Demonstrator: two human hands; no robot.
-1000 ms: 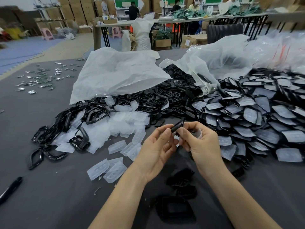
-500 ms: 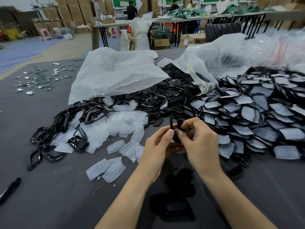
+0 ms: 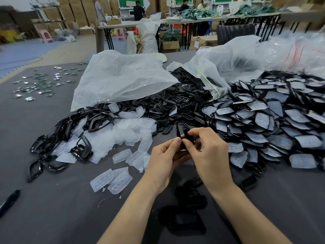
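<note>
Fitting two black parts together just above the table [image 3: 52, 208], in front of the piles. Gripping a thin frame [image 3: 178, 128] with the left hand [image 3: 165, 155], thumb and forefinger curled onto its lower end. Pinching a small insert [image 3: 187, 136] with the right hand [image 3: 211, 152], fingers bent round it, and pressing it against the frame. Judging the join as not yet seated, though not seeing it clearly between the fingers.

Getting well into the batch, going by the big heap [image 3: 263, 124] at right, made of black pieces each carrying a clear pad. Leaving plenty undone all the same: noting loose pads [image 3: 130, 132] piled left of the hands, loose frames [image 3: 58, 136] strung out beyond them, and spare inserts [image 3: 175, 101] heaped at centre.

Noting a white bag [image 3: 119, 80] lying collapsed behind the pads, mouth toward the piles, contents not showing. Noting a second bag [image 3: 228, 66] bulging at right, something dark showing through its wall, with inserts spilling out from under its mouth.
</note>
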